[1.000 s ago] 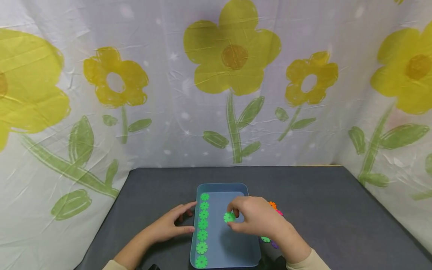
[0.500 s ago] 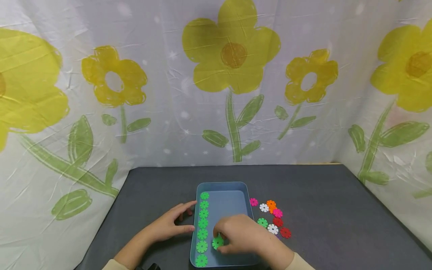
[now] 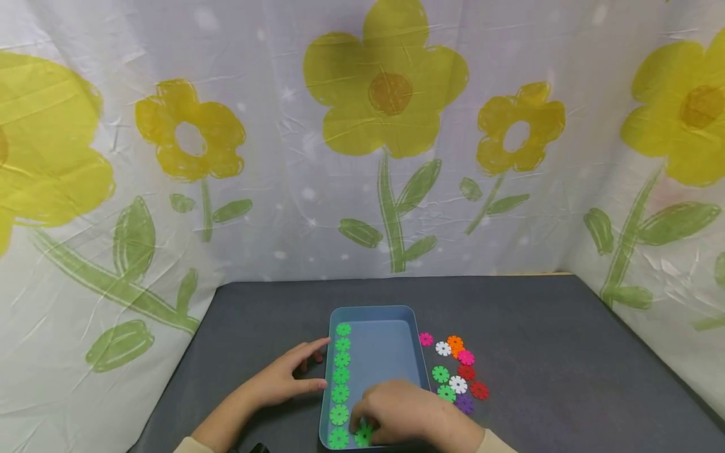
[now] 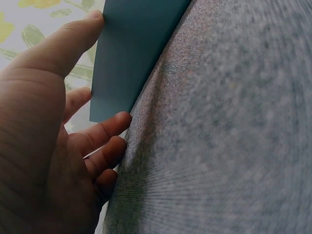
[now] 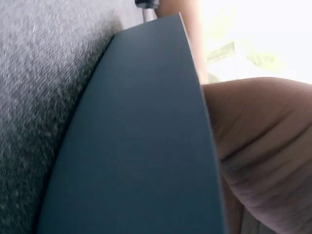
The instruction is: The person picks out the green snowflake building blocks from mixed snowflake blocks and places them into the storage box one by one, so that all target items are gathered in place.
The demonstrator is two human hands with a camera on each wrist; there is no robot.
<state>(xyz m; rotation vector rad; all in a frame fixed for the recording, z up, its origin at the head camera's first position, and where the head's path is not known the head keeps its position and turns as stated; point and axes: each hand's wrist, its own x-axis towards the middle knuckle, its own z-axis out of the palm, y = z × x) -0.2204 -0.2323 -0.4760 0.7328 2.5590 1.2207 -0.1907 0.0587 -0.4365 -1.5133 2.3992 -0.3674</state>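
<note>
In the head view a blue tray (image 3: 385,352) lies on the dark table. Along its left side runs a column of several green notched plastic discs (image 3: 340,375). My right hand (image 3: 396,412) is inside the near end of the tray, pinching one green disc (image 3: 363,435) just right of the column's nearest disc. My left hand (image 3: 280,379) steadies the tray's left edge, thumb and index finger extended against it. The left wrist view shows these fingertips at the tray's outer wall (image 4: 134,53). In the right wrist view the tray wall (image 5: 136,131) hides my right fingers.
Right of the tray lie loose notched discs: pink (image 3: 426,340), white (image 3: 443,348), orange (image 3: 455,343), red (image 3: 479,391), green (image 3: 440,374) and purple (image 3: 464,403). A flower-printed curtain (image 3: 283,189) stands behind and beside the dark table (image 3: 544,358).
My right hand has carried the green disc from mid-tray toward the near left, beside the column, and lowered it. The loose discs on the right have come into view. My left hand stays put.
</note>
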